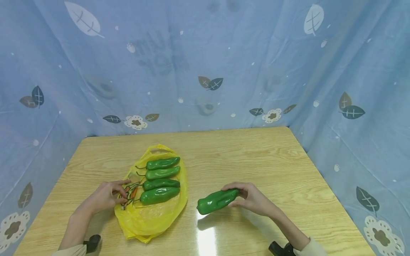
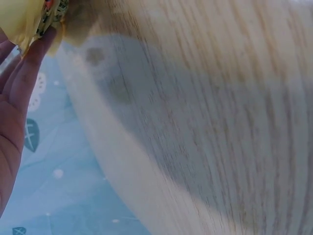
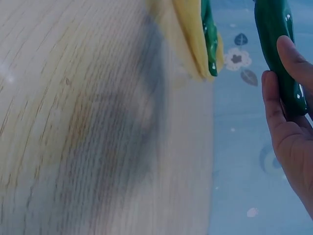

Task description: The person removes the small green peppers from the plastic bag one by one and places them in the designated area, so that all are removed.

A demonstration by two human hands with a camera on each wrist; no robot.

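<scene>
My right hand (image 1: 251, 198) holds a large glossy green pepper (image 1: 214, 202) by one end, thumb and fingers on either side. The pepper is above the table, its shadow under it. In the right wrist view the same pepper (image 3: 275, 34) is upright along the fingers. On a yellow plastic bag (image 1: 150, 221) lie several long green peppers (image 1: 160, 195) in a stack of rows, stems to the left. At the bag's left edge, my left hand (image 1: 104, 196) has its thumb and fingers spread about some small red, orange and dark green chili peppers (image 1: 133, 192), fingertips touching there.
The bag lies flat on a light wood table (image 1: 243, 153), left of the middle. A blue curtain (image 1: 179, 64) with leaf and flower prints hangs behind and along both sides. Black camera bands (image 1: 92, 243) circle the wrists below the sleeves.
</scene>
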